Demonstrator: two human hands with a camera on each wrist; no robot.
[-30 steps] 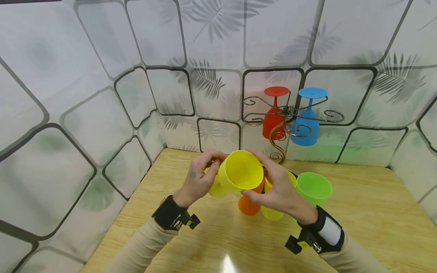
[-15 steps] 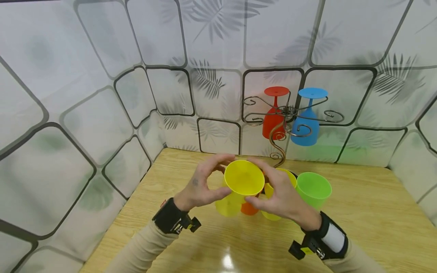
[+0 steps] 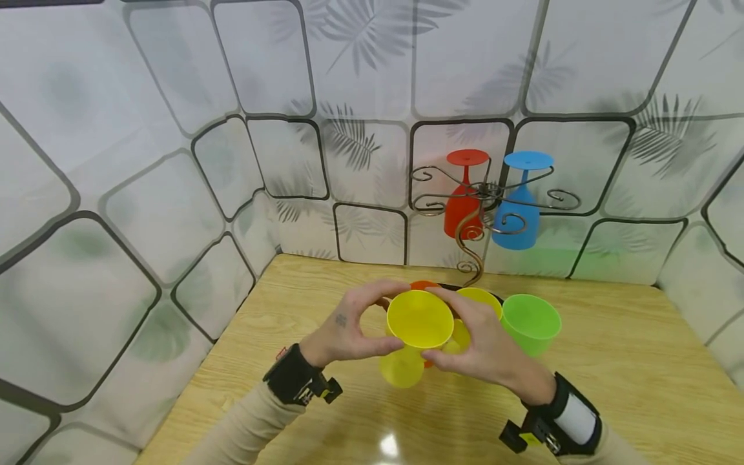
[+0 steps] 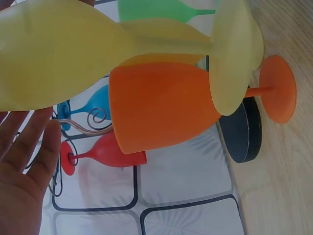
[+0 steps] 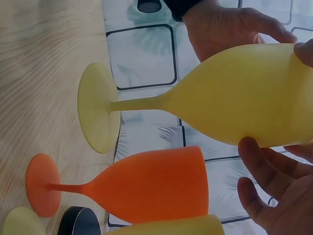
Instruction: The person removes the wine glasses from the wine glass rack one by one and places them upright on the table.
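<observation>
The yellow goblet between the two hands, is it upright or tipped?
Upright: the yellow goblet shows its open mouth upward, foot below, near the wooden table.

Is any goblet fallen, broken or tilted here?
None is fallen or visibly broken. The yellow goblet is held between the left hand and the right hand. The red goblet and blue goblet hang upside down on the rack.

Both hands, left [image 3: 343, 326] and right [image 3: 485, 342], are raised close together, fingers curled inward facing each other.

We find no readable text, label, brand or number anywhere; a small dark mark on the left hand [image 3: 341, 319] stays illegible.
</observation>
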